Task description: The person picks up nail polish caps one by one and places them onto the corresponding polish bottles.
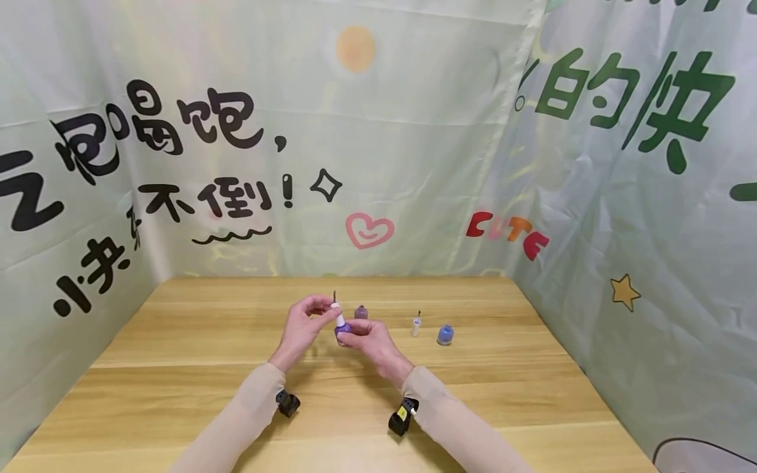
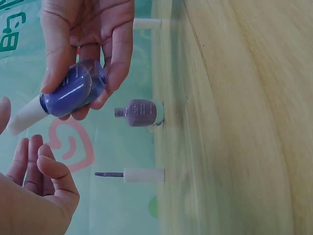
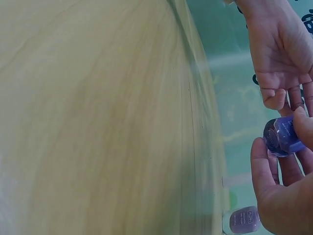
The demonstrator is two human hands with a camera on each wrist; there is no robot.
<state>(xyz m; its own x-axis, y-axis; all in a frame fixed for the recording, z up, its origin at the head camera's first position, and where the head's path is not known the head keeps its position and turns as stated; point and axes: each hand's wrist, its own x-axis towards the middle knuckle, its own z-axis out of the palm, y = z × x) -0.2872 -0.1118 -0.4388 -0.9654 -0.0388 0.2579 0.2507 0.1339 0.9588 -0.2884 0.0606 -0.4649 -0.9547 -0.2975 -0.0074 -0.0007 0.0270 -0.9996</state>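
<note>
My right hand (image 1: 375, 345) grips a purple-blue nail polish bottle (image 2: 73, 93) by its glass body, thumb on one side and fingers on the other. The bottle is tilted, and its white cap (image 2: 28, 115) sits on the neck. My left hand (image 1: 304, 328) pinches that cap near its top between thumb and forefinger; its other fingers are loosely bent below. Just behind the hands stands an uncapped mauve nail polish bottle (image 1: 361, 313). A white brush cap (image 2: 144, 175) stands beside it with its dark brush pointing up, partly hidden by my left hand in the head view.
To the right, another white brush cap (image 1: 416, 326) stands brush up, next to an uncapped blue nail polish bottle (image 1: 445, 336). The wooden table (image 1: 236, 387) meets a printed cloth backdrop (image 1: 414, 164) at the back and sides.
</note>
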